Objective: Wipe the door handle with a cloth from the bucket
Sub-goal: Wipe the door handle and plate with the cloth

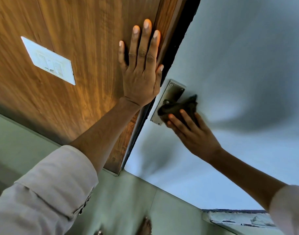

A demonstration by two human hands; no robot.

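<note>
A steel door handle plate [169, 97] is screwed to the pale grey door [238, 56]. A dark cloth [181, 106] is wrapped over the lever, which it hides almost wholly. My right hand [194, 133] grips that cloth from below and presses it on the handle. My left hand [142, 68] lies flat, fingers spread, on the wooden panel [74, 31] just left of the door edge. It holds nothing. The bucket is out of view.
A white switch plate [48, 61] sits on the wooden panel at the left. A dark gap [175, 53] runs between panel and door. Below are a greenish tiled floor [128, 200], a bare foot [146, 225] and a raised threshold step [238, 219].
</note>
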